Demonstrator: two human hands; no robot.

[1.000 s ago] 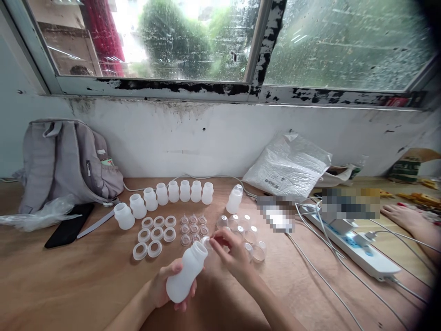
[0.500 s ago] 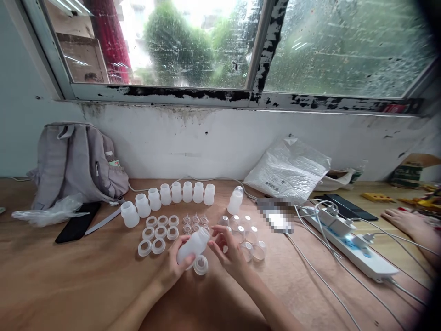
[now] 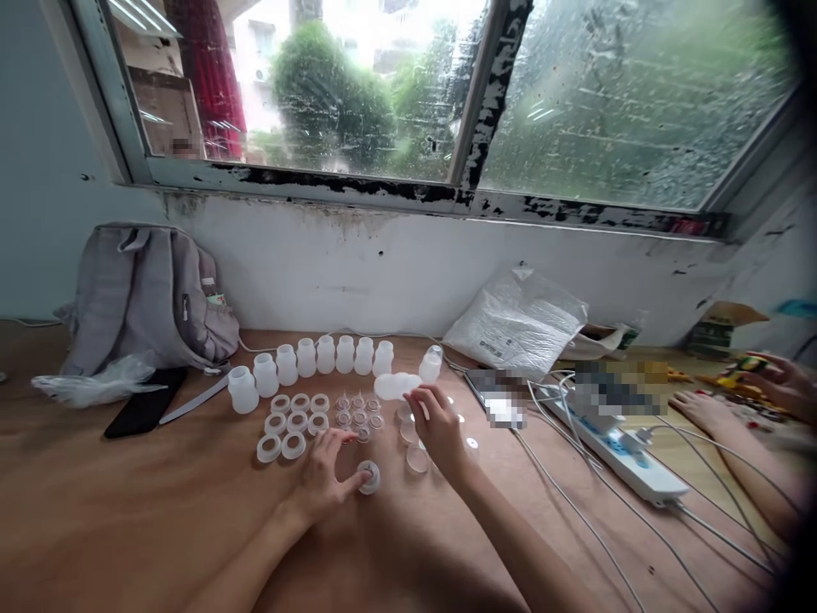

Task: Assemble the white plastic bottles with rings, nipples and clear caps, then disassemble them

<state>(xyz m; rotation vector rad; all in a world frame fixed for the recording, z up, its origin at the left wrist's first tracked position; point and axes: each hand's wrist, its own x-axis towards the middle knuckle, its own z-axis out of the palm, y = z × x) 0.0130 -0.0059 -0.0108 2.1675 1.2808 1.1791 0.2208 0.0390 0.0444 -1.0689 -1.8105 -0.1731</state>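
A frosted white baby bottle lies nearly sideways, blurred, with the fingers of my right hand closed at its right end. My left hand is empty, thumb and fingers spread. Its thumb reaches the collar ring with a nipple in it; I cannot tell whether it presses on it. Clear nipples stand in rows beyond my left fingertips. To their left are several white collar rings. Clear domed caps sit partly hidden behind my right hand.
Several open bottles curve along the back, and a capped bottle stands to their right. A backpack is at left, a silver bag at the wall. Cables and a power strip lie right, near another person's hands.
The bottle has gone from my left hand to my right and moved away toward the back row. My left hand has come down to the collar ring with its fingers spread.
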